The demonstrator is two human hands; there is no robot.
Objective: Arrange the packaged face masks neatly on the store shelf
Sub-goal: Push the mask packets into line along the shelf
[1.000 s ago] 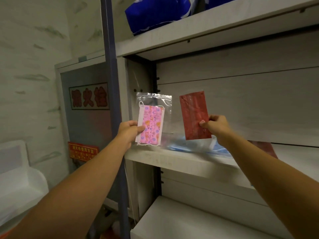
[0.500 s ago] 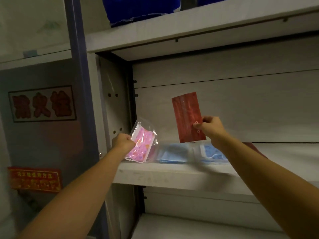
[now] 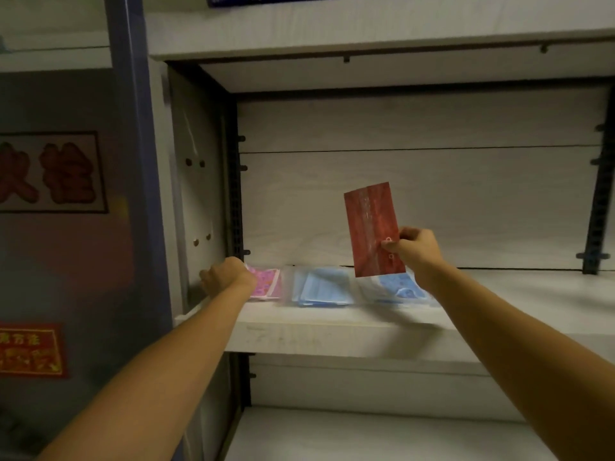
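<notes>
A pink patterned mask packet point(image 3: 266, 283) lies flat at the left end of the white shelf point(image 3: 332, 331). My left hand point(image 3: 226, 276) is on its left edge, fingers curled over it. To its right lie a plain blue mask packet point(image 3: 321, 287) and a patterned blue mask packet point(image 3: 397, 287), side by side. My right hand point(image 3: 414, 249) pinches the lower right edge of a red mask packet point(image 3: 372, 227), held upright above the patterned blue one, clear of the shelf.
The shelf's right part point(image 3: 532, 294) is bare. A grey side panel point(image 3: 199, 194) closes the left end. Another shelf board point(image 3: 366, 28) runs above and a lower shelf point(image 3: 366, 434) below. A blue post point(image 3: 133, 161) and red signs point(image 3: 30, 349) stand left.
My left hand has lowered the pink packet from upright in the air down flat onto the shelf's left end. The red packet stays raised in my right hand.
</notes>
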